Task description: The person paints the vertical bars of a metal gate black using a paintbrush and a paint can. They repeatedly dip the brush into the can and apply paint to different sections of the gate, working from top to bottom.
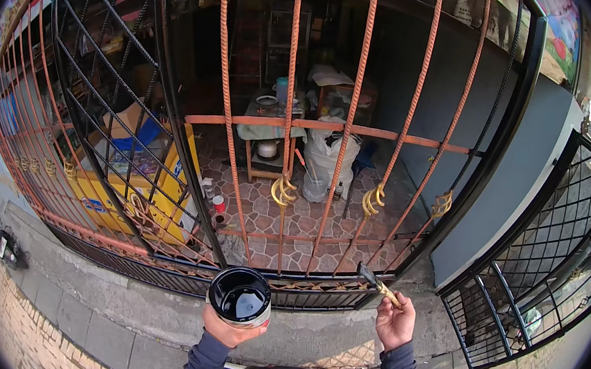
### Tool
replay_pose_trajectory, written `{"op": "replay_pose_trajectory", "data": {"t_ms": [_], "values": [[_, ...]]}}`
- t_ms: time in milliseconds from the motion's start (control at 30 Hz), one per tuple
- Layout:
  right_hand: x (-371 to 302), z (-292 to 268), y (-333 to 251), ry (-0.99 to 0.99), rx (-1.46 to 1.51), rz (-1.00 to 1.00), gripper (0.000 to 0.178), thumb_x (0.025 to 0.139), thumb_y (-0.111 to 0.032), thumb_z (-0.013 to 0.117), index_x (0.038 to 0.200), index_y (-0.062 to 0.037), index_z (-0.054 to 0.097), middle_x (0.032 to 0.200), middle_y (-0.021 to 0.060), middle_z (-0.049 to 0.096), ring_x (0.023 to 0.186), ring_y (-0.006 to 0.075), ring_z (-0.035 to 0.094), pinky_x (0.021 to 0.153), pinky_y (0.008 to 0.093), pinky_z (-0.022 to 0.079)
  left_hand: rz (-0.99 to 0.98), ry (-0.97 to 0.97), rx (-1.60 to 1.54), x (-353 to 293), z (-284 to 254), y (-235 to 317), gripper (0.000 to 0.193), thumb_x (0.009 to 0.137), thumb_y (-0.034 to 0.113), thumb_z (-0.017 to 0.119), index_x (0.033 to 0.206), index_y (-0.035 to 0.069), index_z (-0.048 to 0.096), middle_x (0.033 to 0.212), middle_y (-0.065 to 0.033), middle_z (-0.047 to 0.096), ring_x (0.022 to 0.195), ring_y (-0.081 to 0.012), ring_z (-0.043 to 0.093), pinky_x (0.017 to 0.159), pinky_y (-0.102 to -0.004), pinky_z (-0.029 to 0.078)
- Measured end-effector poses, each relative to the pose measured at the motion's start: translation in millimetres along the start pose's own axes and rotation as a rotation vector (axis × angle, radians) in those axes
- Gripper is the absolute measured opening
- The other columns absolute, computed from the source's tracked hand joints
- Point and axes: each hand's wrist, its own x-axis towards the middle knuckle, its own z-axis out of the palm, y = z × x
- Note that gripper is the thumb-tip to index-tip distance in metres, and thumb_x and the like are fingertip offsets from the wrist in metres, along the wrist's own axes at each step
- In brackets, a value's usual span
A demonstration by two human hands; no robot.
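My left hand (230, 330) is wrapped round a round can of black paint (240, 298), held upright with its open top toward me. Glossy black liquid shows inside. In my right hand (396, 322) is a paintbrush (380, 285), gripped by its pale handle, with dark bristles pointing up and left. The brush is apart from the metal gate (350, 130) in front of me. That gate has reddish-brown twisted bars and gold curled ornaments (373, 201). Its frame and the bar at the far right are black.
Left stands a lattice panel (105, 78) of black bars before a yellow cabinet (128, 199). Behind the gate are a white sack (330, 161) and a small table (261, 134). A black grille (512, 315) stands at right. A motorcycle (1, 240) is far left.
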Motion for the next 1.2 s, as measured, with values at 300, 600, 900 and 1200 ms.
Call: {"op": "replay_pose_trajectory", "data": {"t_ms": [300,600,900,1200], "values": [[43,178,-76,-0.426,-0.425,-0.612,0.026,0.103,-0.020,0.061,0.125,-0.0060,0.056,0.108,0.0144,0.069,0.090,0.0202,0.069,0.072,0.0281,0.057,-0.047,-0.070,-0.297,30,51,28,0.096,0.051,0.004,0.098,0.134,-0.003,0.051,0.123,-0.0165,0.067,0.112,-0.0257,0.068,0.100,-0.0418,0.054],[65,338,-131,-0.742,-0.543,-1.062,0.033,0.101,-0.010,0.062,0.129,0.0046,0.053,0.113,0.0177,0.068,0.097,0.0220,0.071,0.079,0.0306,0.061,-0.059,0.021,-0.298,44,59,26,0.104,0.050,0.004,0.100,0.139,-0.001,0.046,0.127,-0.0160,0.064,0.116,-0.0271,0.066,0.100,-0.0424,0.056],[70,310,-147,-0.764,-0.633,-1.128,0.039,0.101,-0.011,0.058,0.133,0.0090,0.050,0.116,0.0198,0.066,0.101,0.0225,0.069,0.080,0.0304,0.059,0.255,-0.045,-0.126,158,26,52,0.106,0.051,0.011,0.101,0.140,-0.004,0.046,0.130,-0.0169,0.064,0.117,-0.0252,0.065,0.104,-0.0408,0.052],[43,165,-82,-0.382,-0.716,-0.750,0.028,0.099,-0.011,0.058,0.124,0.0010,0.054,0.107,0.0176,0.068,0.085,0.0170,0.067,0.064,0.0257,0.056,0.510,0.123,0.097,261,9,101,0.081,0.059,0.004,0.094,0.128,-0.001,0.054,0.118,-0.0137,0.070,0.105,-0.0221,0.070,0.096,-0.0369,0.056]]}}
